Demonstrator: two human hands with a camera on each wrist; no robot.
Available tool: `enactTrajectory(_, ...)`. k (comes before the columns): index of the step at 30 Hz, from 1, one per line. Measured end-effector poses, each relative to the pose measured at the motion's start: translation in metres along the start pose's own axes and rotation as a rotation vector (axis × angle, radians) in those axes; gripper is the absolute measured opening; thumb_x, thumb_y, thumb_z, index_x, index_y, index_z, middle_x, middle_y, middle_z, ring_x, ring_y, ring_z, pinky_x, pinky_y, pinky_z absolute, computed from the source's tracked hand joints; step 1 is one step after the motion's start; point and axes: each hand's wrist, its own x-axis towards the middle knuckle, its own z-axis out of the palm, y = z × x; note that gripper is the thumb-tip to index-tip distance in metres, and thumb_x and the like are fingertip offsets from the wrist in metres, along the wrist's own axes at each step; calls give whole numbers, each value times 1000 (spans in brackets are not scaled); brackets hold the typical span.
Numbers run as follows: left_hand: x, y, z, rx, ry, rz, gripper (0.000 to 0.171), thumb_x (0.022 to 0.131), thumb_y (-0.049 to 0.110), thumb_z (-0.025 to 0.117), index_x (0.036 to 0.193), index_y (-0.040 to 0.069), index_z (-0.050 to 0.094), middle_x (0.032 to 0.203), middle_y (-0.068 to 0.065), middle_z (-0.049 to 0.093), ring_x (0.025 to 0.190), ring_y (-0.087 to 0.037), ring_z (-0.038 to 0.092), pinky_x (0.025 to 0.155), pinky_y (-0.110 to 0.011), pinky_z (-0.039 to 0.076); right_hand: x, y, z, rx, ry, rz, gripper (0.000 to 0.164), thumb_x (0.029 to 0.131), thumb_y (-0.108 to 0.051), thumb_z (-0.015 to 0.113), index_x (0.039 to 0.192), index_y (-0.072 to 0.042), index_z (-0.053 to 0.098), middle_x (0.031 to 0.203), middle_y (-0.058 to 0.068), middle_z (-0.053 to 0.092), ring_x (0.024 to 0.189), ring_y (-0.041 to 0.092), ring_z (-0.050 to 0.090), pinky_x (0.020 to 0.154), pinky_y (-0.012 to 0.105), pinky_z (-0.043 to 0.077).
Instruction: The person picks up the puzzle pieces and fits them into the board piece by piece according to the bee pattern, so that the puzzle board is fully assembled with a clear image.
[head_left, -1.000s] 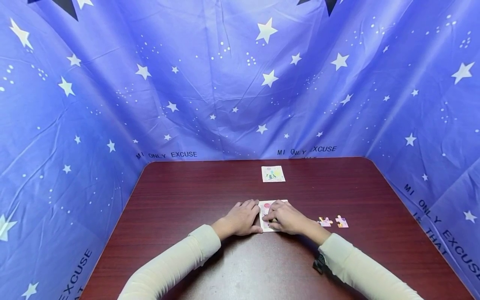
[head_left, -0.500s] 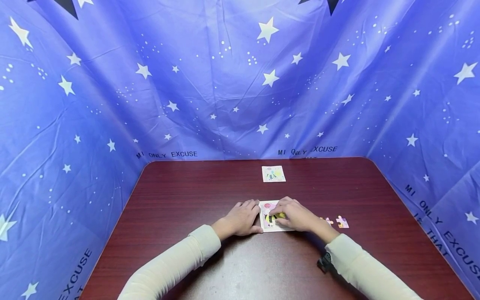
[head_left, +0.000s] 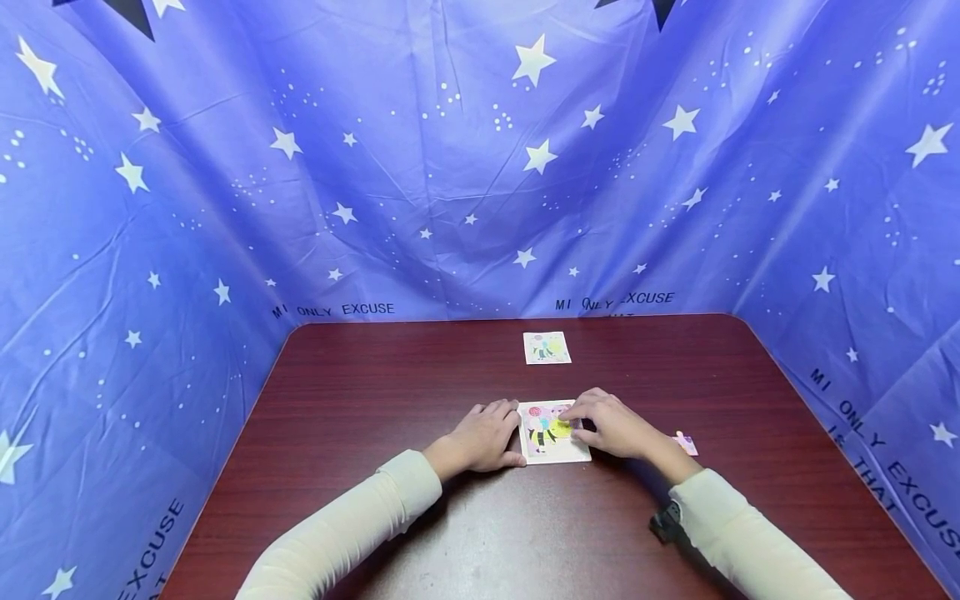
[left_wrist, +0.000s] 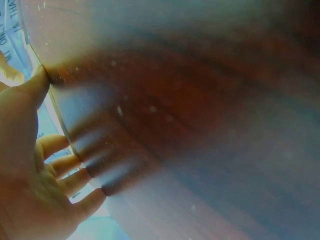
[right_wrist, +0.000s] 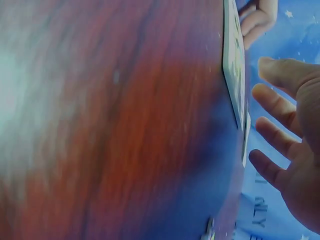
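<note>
A white-framed puzzle board with a colourful bee-like picture lies in front of me in the head view; its edge-on side shows in the right wrist view. My left hand rests on the table at the board's left edge. Its fingers are spread, with fingertips on the tabletop in the left wrist view. Over the board's right side hovers my right hand, its fingers loosely bent and nothing visible between them. A pink puzzle piece lies right of the board, partly hidden by the right forearm.
Behind the board a square picture card with a similar design lies flat on the dark red table. Blue star-patterned cloth hangs around the back and both sides.
My right hand has moved right across the board, uncovering more of its picture. Its forearm now covers loose pieces seen earlier at the right. My left hand has stayed in place.
</note>
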Motion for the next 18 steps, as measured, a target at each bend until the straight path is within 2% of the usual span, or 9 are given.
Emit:
enactTrajectory(7,0,0,1,8,5,1,66,90,69,59,129,16,54,157,-9,45,145,-26,45,112,-45,44,-16,15,-8,-7,25,65,28,86,-14,78,114,-13,77,101,-2,73,105,24,63,93,47,51)
enactTrajectory(18,0,0,1,11,7,1,65,90,68,59,128,16,54,157,-9,45,145,-26,45,110,-45,45,-41,35,-14,-16,65,121,28,84,-13,81,111,-16,78,101,-7,73,104,22,62,94,46,49)
